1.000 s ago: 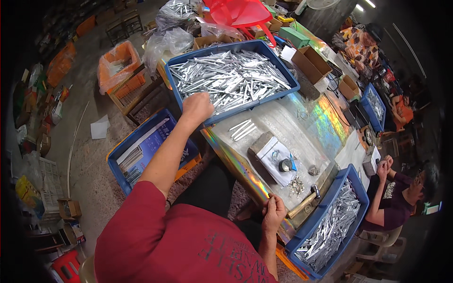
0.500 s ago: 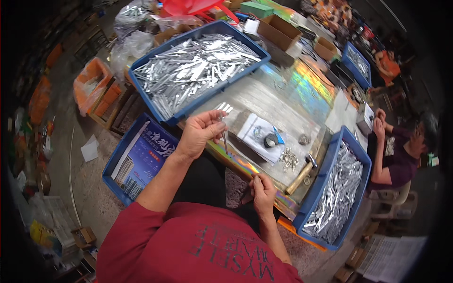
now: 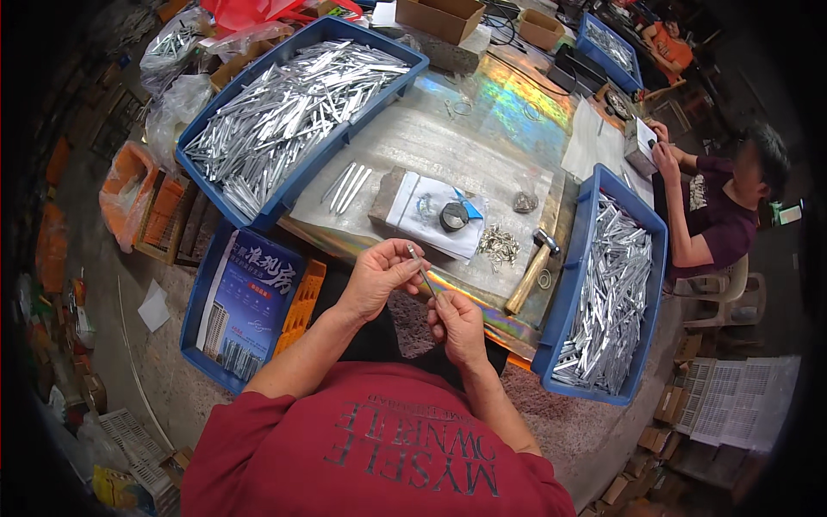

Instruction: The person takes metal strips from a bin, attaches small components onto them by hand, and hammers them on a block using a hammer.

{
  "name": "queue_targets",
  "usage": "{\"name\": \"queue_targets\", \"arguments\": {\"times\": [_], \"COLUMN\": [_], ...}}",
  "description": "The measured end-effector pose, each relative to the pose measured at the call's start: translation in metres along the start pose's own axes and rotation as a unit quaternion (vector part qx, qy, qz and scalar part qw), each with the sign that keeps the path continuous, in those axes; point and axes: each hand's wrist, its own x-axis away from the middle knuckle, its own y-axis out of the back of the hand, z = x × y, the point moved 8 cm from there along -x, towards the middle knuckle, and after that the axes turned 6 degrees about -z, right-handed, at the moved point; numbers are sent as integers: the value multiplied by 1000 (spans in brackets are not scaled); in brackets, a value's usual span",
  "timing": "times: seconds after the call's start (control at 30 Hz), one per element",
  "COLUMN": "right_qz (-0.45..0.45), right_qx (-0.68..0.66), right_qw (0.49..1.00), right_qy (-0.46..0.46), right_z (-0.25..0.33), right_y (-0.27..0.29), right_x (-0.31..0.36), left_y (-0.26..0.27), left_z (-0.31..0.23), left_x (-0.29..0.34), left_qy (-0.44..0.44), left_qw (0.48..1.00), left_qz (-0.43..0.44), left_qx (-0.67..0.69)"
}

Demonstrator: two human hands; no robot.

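- Our left hand (image 3: 376,283) clamps its fingers on the upper end of a slim metal strip (image 3: 425,276);
- our right hand (image 3: 459,331) pinches its lower end between fingers;
- we hold it by the desk's (image 3: 495,320) near edge;
- a hammer (image 3: 529,277) lies near a strip-filled blue bin (image 3: 594,395).

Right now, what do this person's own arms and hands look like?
The left hand and the right hand wear no gloves, and no watch shows. The left forearm and right forearm are bare below the short sleeves of a dark red cloth shirt with dark lettering.
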Motion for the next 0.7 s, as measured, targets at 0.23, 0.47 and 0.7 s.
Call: {"name": "queue_targets", "arguments": {"times": [0.23,0.47,0.7], "right_qz": [-62,-83,-91], "right_qx": [5,31,30], "right_qw": [997,993,991], "right_qy": [55,84,94], "right_z": [3,11,10], "right_y": [27,34,35], "right_x": [-3,-3,-3], "left_y": [6,5,3], "left_z": [9,18,39], "left_x": [4,5,5], "left_qy": [0,31,65], "left_qw": [996,994,998], "left_qz": [22,27,11], "left_qx": [-84,-105,-12]}}
